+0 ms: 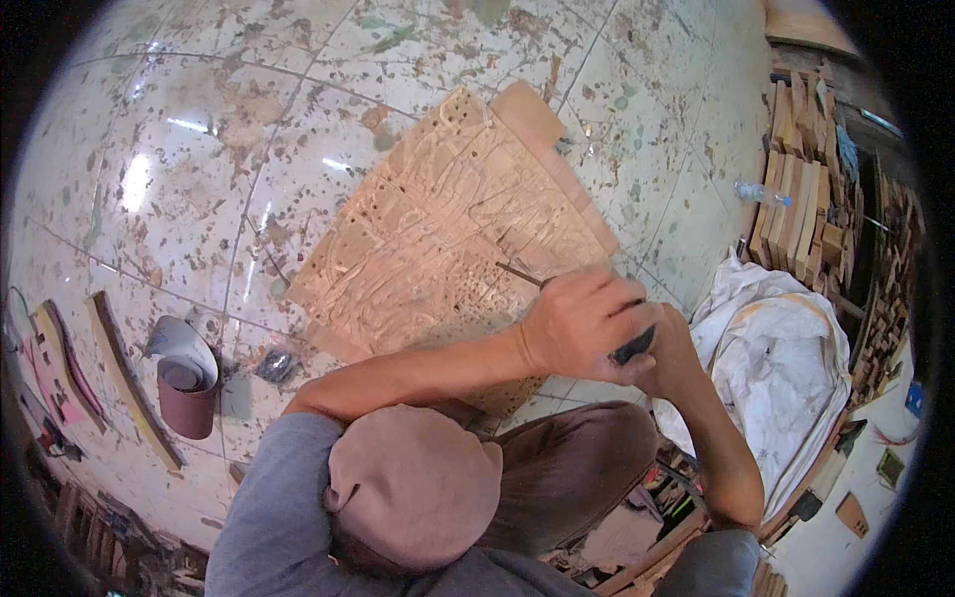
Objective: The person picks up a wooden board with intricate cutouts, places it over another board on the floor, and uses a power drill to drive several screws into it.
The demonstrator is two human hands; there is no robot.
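Note:
A large tan wooden panel (438,229), carved in relief and dotted with small dark holes, lies slanted on the floor. My left hand (582,316) is closed around a black-handled carving chisel (634,348) above the panel's lower right side. The tool's thin metal shaft points up and left, its tip over the carved surface. Close against the left hand, at the handle's rear end, is my right hand (668,353). Its fingers are mostly hidden, so I cannot see how it grips.
White floor tiles (199,129) are spattered with stains and chips. At left stand a maroon cylindrical container (186,408) and a curved wooden strip (124,378). A white sack (776,368) lies at right, below stacked wooden boards (796,209) and a clear plastic bottle (761,193).

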